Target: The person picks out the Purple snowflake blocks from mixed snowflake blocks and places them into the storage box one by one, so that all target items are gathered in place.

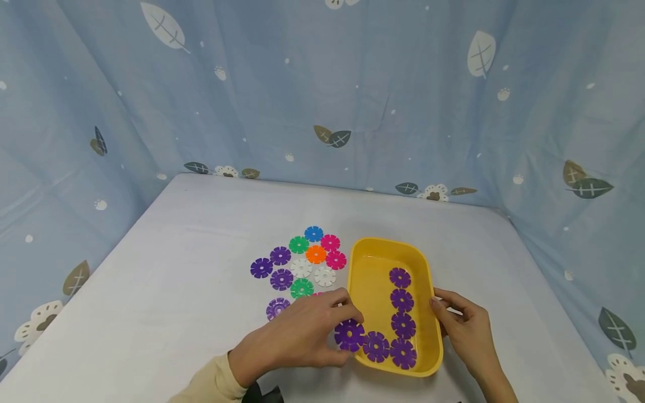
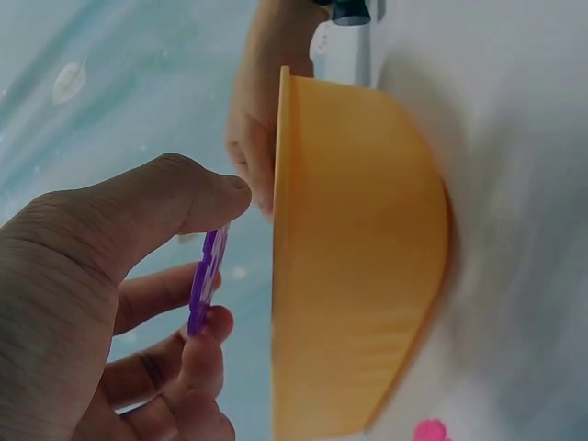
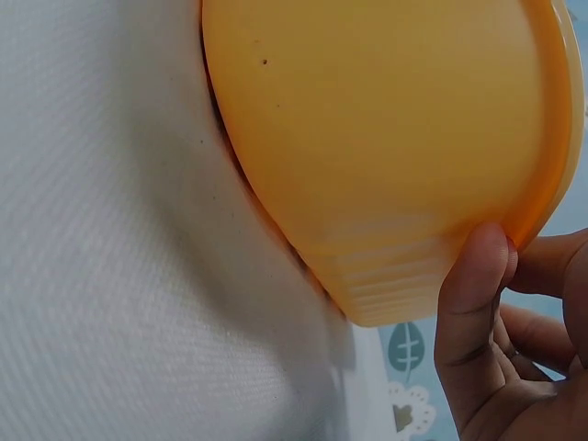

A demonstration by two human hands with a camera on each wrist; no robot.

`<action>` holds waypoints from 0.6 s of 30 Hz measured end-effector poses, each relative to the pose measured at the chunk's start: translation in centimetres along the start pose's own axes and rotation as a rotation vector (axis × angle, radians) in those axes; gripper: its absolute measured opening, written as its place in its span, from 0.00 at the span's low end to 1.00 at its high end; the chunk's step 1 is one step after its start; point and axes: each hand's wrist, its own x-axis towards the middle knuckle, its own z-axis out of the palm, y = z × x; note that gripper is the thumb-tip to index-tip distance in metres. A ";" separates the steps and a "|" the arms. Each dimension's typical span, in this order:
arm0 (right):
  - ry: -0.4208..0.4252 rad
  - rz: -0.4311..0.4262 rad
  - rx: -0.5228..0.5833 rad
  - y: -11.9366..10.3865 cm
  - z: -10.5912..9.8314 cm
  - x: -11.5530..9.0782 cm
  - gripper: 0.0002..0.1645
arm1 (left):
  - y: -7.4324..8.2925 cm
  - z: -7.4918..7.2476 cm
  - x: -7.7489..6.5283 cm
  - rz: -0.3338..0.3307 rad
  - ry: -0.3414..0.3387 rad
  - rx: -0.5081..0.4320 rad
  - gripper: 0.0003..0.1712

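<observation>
My left hand [image 1: 307, 327] pinches a purple snowflake disc [image 1: 349, 335] between thumb and fingertips, and the disc overlaps the near left rim of a yellow plastic basin [image 1: 370, 268]. In the left wrist view the held disc [image 2: 208, 280] is edge-on, beside the basin's rim and apart from it. Inside the basin, several purple discs [image 1: 403, 325] form an L, a column down the right side with one more disc [image 1: 375, 346] at its foot toward the left. My right hand [image 1: 466, 327] grips the basin's right rim, its thumb and fingers at the edge [image 3: 551, 184].
Left of the basin lie loose snowflake discs: several purple [image 1: 281, 279], white [image 1: 301, 267], green [image 1: 302, 287], pink [image 1: 336, 259], one orange [image 1: 316, 254] and one blue [image 1: 313, 234]. My left hand partly hides a pink one. A blue patterned curtain [image 1: 282, 101] surrounds the white table [image 1: 166, 291].
</observation>
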 end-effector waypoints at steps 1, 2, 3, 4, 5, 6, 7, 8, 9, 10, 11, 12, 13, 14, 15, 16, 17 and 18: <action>-0.001 -0.001 0.001 0.0 0.0 0.0 0.22 | 0.0 0.0 0.2 0.012 0.005 0.008 0.25; -0.002 -0.003 0.002 0.0 0.0 0.0 0.22 | 0.0 0.1 0.4 0.023 0.009 0.012 0.25; -0.002 -0.005 0.004 0.0 0.0 0.0 0.22 | -0.1 0.1 0.6 0.033 0.014 0.018 0.25; -0.003 -0.007 0.005 0.0 0.0 0.0 0.22 | -0.1 0.1 0.8 0.040 0.017 0.021 0.25; -0.003 -0.011 0.005 0.0 0.0 0.0 0.22 | -0.1 0.2 1.0 0.046 0.019 0.024 0.25; -0.004 -0.015 0.006 0.0 0.1 0.0 0.22 | -0.1 0.2 1.2 0.049 0.020 0.028 0.25; -0.004 -0.018 0.008 0.0 0.1 0.0 0.22 | -0.2 0.2 1.4 0.051 0.020 0.033 0.25; -0.004 -0.023 0.008 0.0 0.1 0.0 0.22 | -0.2 0.2 1.6 0.050 0.017 0.037 0.25; -0.003 -0.027 0.010 0.0 0.1 0.0 0.21 | -0.2 0.2 1.7 0.047 0.013 0.041 0.25; -0.004 -0.029 0.008 0.0 0.1 0.0 0.21 | -0.2 0.2 1.9 0.043 0.007 0.041 0.26; -0.002 -0.031 0.006 0.0 0.1 0.0 0.21 | -0.2 0.2 2.1 0.039 0.000 0.042 0.25; -0.001 -0.029 0.005 0.0 0.1 0.0 0.21 | -0.3 0.2 2.3 0.035 -0.008 0.041 0.25; 0.000 -0.027 0.005 0.0 0.1 0.0 0.21 | -0.3 0.3 2.5 0.032 -0.014 0.037 0.25; 0.000 -0.026 0.001 0.0 0.0 0.0 0.21 | -0.3 0.3 2.7 0.029 -0.020 0.036 0.25; -0.001 -0.023 -0.001 0.0 0.0 0.0 0.22 | -0.4 0.3 2.9 0.025 -0.026 0.030 0.25; -0.002 -0.021 -0.004 0.0 0.0 0.0 0.22 | -0.4 0.3 3.1 0.022 -0.031 0.026 0.24; -0.002 -0.019 -0.003 0.1 0.0 0.0 0.22 | -0.4 0.3 3.3 0.020 -0.036 0.024 0.24; -0.004 -0.017 -0.003 0.1 0.0 0.0 0.22 | -0.5 0.4 3.4 0.017 -0.039 0.024 0.24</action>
